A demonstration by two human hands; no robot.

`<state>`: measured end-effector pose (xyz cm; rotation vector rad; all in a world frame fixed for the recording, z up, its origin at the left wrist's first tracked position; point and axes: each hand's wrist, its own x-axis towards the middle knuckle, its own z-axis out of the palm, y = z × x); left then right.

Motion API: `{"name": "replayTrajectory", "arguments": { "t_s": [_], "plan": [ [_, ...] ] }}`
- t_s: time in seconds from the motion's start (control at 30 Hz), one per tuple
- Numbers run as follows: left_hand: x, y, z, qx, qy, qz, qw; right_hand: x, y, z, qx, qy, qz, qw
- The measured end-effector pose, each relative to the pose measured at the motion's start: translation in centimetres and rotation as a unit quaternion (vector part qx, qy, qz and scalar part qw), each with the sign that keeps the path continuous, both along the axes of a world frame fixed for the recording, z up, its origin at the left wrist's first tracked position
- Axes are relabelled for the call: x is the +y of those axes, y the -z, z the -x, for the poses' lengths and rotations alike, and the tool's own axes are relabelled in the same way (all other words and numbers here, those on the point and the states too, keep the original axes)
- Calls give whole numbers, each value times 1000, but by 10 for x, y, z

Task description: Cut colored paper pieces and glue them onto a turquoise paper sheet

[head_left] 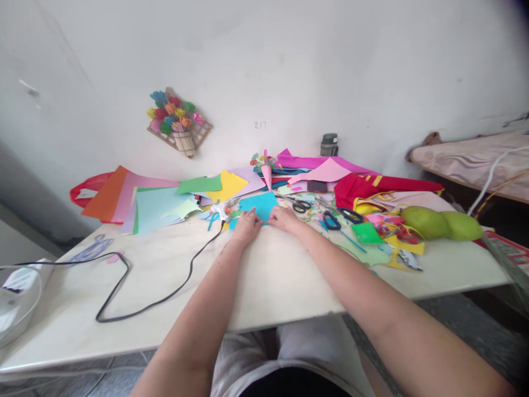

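A sheet of bright blue paper (260, 205) lies on the table in front of me, near the middle of the view. My left hand (248, 226) is closed at its lower left edge, fingers bent and pressed against the paper. At the lower right edge, my right hand (284, 219) pinches the same sheet. Just left of my left hand stands a white glue gun (221, 210) with a black cord. Black-handled scissors (301, 206) lie beyond my right hand, among small paper scraps.
Coloured paper sheets (159, 207) spread over the left back of the table. Blue-handled scissors (332, 220), a green packet (367, 233) and green fruits (440, 223) lie to the right. The black cord (152, 304) loops across the left side towards a white power strip (25, 292).
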<state>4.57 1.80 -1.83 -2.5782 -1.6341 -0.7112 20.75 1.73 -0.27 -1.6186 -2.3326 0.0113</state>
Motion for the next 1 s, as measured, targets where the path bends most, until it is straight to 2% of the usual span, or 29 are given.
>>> {"name": "replayTrajectory", "arguments": {
  "t_s": [0.3, 0.47, 0.73, 1.0],
  "plan": [
    [6, 10, 0, 17, -3, -23, 1000, -1, 0, 2, -10, 11, 2, 1000],
    [1, 6, -3, 18, -28, -23, 999, 0, 0, 2, -16, 16, 12, 1000],
    [-8, -2, -7, 72, -88, -30, 993, 0, -2, 4, -44, 25, 28, 998],
    [-12, 2, -8, 50, -103, -81, 990, 1, -1, 5, -41, 24, 24, 999]
  ]
}}
